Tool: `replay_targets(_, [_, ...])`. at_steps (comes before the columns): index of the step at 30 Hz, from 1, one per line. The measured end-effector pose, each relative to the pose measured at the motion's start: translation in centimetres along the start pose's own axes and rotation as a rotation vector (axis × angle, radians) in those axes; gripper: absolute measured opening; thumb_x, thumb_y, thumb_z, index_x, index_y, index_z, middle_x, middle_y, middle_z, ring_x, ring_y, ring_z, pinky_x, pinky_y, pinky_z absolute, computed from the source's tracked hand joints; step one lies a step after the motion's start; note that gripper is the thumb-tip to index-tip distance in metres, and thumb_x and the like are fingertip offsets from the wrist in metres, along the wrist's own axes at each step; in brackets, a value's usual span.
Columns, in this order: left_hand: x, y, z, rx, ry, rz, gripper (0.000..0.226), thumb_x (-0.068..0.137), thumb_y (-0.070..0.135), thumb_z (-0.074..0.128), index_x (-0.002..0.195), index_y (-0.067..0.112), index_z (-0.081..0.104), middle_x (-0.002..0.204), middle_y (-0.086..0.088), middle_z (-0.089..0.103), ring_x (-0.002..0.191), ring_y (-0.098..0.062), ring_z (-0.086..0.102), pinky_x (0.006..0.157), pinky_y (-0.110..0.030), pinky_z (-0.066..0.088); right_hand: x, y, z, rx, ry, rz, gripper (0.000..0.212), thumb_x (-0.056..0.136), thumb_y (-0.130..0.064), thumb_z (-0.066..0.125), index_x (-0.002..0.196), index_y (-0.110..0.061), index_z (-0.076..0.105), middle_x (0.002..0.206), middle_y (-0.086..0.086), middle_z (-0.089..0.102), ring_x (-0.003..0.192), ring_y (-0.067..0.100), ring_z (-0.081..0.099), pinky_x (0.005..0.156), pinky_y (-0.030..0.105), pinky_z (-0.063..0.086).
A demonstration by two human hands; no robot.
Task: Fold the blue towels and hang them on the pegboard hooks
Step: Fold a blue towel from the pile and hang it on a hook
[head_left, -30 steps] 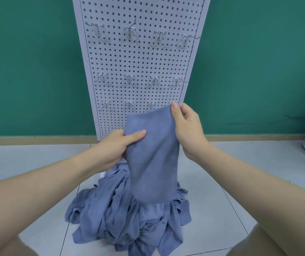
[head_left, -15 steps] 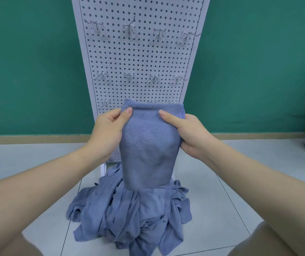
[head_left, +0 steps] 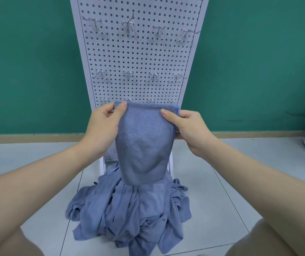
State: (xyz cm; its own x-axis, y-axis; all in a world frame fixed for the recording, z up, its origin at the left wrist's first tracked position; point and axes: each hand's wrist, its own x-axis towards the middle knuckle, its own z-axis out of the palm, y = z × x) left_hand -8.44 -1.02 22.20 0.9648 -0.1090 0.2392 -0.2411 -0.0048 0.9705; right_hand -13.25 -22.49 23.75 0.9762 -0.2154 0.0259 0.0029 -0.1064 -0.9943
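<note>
Pinched at its two top corners, the folded blue towel (head_left: 144,143) is held at frame centre by the left hand (head_left: 104,128) and right hand (head_left: 190,130), above the towel pile (head_left: 129,215). Its top edge should be kept taut and level when lifted to a pegboard hook (head_left: 128,74).

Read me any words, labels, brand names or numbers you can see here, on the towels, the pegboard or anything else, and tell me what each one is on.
None: no readable text in this view.
Folded blue towel, held by the left hand and right hand: no tag or print showing.
Towel pile: no label visible.
Pegboard and hooks: only holes and bare metal.
Green wall: no sign.
</note>
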Motion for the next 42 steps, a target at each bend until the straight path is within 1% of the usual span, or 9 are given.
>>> replay_targets(4, [-0.3,-0.1,0.2,-0.002,0.036,0.057,0.055,0.103,0.043,0.06,0.094,-0.011,0.054,0.076,-0.009,0.048,0.067,-0.025,0.036,0.06,-0.036,0.029,0.0,0.0,0.4,-0.01,0.008,-0.032,0.03,0.097,-0.032,0.071,0.094,-0.004,0.078,0.092,0.011,0.079,0.076,0.019,0.069,0.078,0.044,0.061])
replay_targets(9, [-0.7,-1.0,0.7,0.05,-0.121,-0.132,0.026,0.084,0.027,0.085,0.106,0.017,0.074,0.097,0.007,0.08,0.092,-0.01,0.076,0.079,-0.028,0.059,0.0,0.2,0.9,-0.032,0.01,-0.053,0.045,0.097,-0.035,0.072,0.095,0.01,0.071,0.088,0.022,0.073,0.077,0.022,0.064,0.074,0.041,0.053])
replay_targets(17, [-0.7,-1.4,1.4,0.173,0.081,-0.079,0.018,0.083,0.02,0.084,0.098,0.023,0.075,0.091,0.011,0.079,0.087,-0.007,0.075,0.079,-0.03,0.06,-0.6,0.6,2.1,-0.126,-0.029,-0.039,0.034,0.098,-0.032,0.07,0.096,0.001,0.077,0.099,0.022,0.076,0.075,0.018,0.066,0.062,0.033,0.057])
replay_targets(20, [-0.9,-1.3,1.9,0.261,0.149,-0.032,0.013,0.083,0.021,0.08,0.088,0.027,0.07,0.084,0.012,0.075,0.08,-0.004,0.071,0.073,-0.027,0.057,-0.8,0.7,3.2,-0.181,-0.028,-0.081,0.058,0.085,-0.055,0.068,0.095,0.002,0.073,0.102,0.029,0.071,0.075,0.021,0.062,0.07,0.05,0.057])
replay_targets(26, [-1.6,-1.1,2.9,0.276,0.205,0.057,0.02,0.085,0.022,0.078,0.076,0.022,0.06,0.067,0.012,0.062,0.057,0.0,0.052,0.052,-0.013,0.041,-0.5,1.1,3.9,-0.229,0.03,-0.155,0.081,0.071,-0.069,0.058,0.093,0.009,0.064,0.088,0.035,0.064,0.071,0.018,0.05,0.068,0.048,0.052])
replay_targets(30, [-1.9,-0.9,3.4,0.27,0.203,0.092,0.033,0.086,0.025,0.077,0.073,0.012,0.05,0.063,0.007,0.051,0.055,-0.006,0.039,0.05,-0.021,0.034,-0.5,1.0,4.0,-0.228,0.038,-0.202,0.077,0.077,-0.063,0.059,0.088,0.013,0.06,0.068,0.011,0.05,0.068,0.017,0.042,0.065,0.042,0.045])
replay_targets(34, [-1.9,-0.4,3.6,0.283,0.219,0.127,0.038,0.086,0.017,0.073,0.068,0.016,0.039,0.058,0.008,0.04,0.054,-0.007,0.03,0.047,-0.021,0.029,-1.0,1.0,4.6,-0.249,0.035,-0.237,0.065,0.084,-0.057,0.06,0.083,0.008,0.059,0.065,0.023,0.051,0.065,0.017,0.042,0.067,0.05,0.056])
replay_targets(38, [-2.0,0.0,3.8,0.233,0.189,0.142,0.041,0.088,0.018,0.073,0.069,0.018,0.036,0.056,0.012,0.037,0.053,-0.006,0.03,0.047,-0.019,0.029,-1.6,0.7,4.6,-0.261,0.05,-0.285,0.048,0.101,-0.032,0.062,0.071,0.003,0.049,0.053,-0.005,0.035,0.054,0.013,0.028,0.059,0.032,0.028])
replay_targets(42, [-2.5,0.2,3.8,0.233,0.123,0.217,0.033,0.093,0.021,0.071,0.073,0.014,0.045,0.06,0.009,0.046,0.057,-0.006,0.039,0.052,-0.019,0.034,-1.4,0.3,4.2,-0.287,0.084,-0.299,0.048,0.103,-0.027,0.061,0.06,-0.014,0.044,0.046,-0.014,0.032,0.049,0.007,0.027,0.053,0.028,0.024])
